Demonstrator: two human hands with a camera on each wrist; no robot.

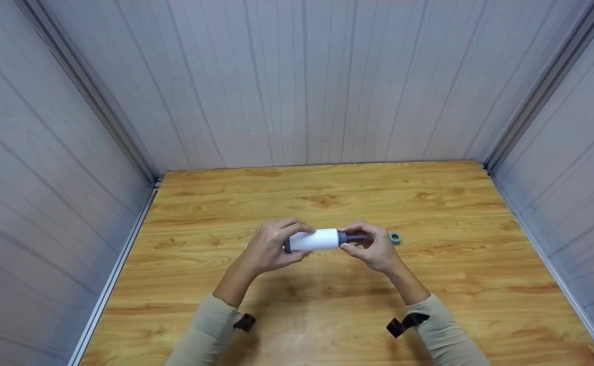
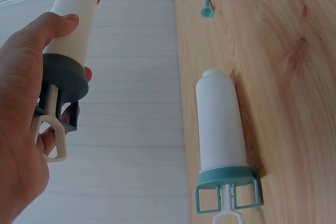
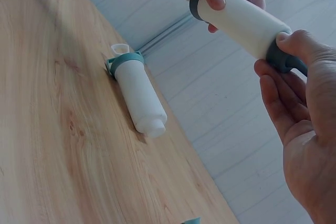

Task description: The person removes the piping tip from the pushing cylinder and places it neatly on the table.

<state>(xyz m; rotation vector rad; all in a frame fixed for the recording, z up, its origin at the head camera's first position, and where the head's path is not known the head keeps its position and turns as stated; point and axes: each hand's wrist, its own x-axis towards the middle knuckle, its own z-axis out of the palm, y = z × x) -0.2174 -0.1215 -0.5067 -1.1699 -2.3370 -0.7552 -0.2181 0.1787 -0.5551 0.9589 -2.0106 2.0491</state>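
A white pastry syringe [image 1: 323,239] with dark grey ends is held sideways above the table between both hands. My left hand [image 1: 269,247] grips its barrel near the dark grey cap [image 2: 64,80], where the finger loops and a pale plunger handle [image 2: 51,137] stick out. At the other end, my right hand [image 1: 377,249] pinches the dark grey nozzle [image 3: 281,59] between thumb and fingers; its slim tip runs toward the palm. A second white syringe [image 2: 221,121] with a teal cap lies on the table, capped end toward the left hand's side.
Beyond the right hand, a small teal ring-shaped piece [image 1: 394,238] lies on the wooden table [image 1: 327,198]. The left wrist view also shows a teal nozzle [image 2: 207,10] lying on the wood. Pale panel walls [image 1: 302,91] close in the back and both sides.
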